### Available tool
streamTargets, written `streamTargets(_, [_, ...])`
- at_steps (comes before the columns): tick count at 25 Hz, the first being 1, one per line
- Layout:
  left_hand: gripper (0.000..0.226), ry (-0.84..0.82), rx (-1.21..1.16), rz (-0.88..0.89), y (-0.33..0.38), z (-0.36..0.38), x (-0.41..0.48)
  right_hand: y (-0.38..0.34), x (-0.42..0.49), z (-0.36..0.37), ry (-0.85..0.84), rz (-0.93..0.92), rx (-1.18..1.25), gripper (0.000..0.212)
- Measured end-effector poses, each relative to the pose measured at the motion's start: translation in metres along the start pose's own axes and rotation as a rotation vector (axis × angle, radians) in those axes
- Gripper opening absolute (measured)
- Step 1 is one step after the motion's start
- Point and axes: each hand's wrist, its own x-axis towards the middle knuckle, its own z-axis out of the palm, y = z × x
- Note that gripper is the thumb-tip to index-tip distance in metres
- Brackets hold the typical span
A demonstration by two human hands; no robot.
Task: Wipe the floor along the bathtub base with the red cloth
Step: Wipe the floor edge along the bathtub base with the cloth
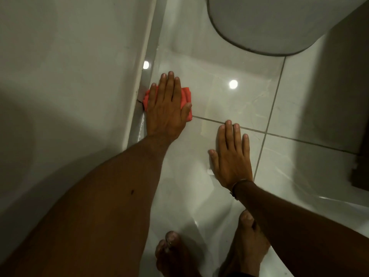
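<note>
Pressing the red cloth (186, 96) flat under the spread left hand (166, 110) against the bathtub base (139, 96), right hand (231, 156) released, braced on glossy floor (249, 96): likely to slip if wet.

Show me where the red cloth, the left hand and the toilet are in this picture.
red cloth (186, 95): head view, on its exposed right part beside the fingers.
left hand (167, 109): head view, on the back of the hand.
toilet (279, 21): head view, on the bowl's outer side.
</note>
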Motion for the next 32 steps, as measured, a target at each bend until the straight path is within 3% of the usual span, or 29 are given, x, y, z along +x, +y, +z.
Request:
streamTargets(9, [0.080, -0.024, -0.043, 0.034, -0.014, 0.011, -0.024, -0.001, 0.000, 0.003, 0.019, 0.013, -0.010, 0.078])
streamTargets(20, [0.080, -0.057, 0.001, 0.058, -0.023, 0.023, -0.121, 0.000, 0.001, 0.004, 0.037, 0.003, 0.018, 0.078])
streamTargets(26, [0.073, 0.060, -0.058, 0.080, -0.028, 0.034, -0.180, 0.001, 0.001, 0.008, 0.062, 0.002, -0.006, 0.078])
streamTargets(32, [0.076, -0.006, -0.019, 0.127, -0.028, 0.024, -0.138, 0.002, 0.001, 0.012, 0.088, 0.002, -0.015, 0.078])
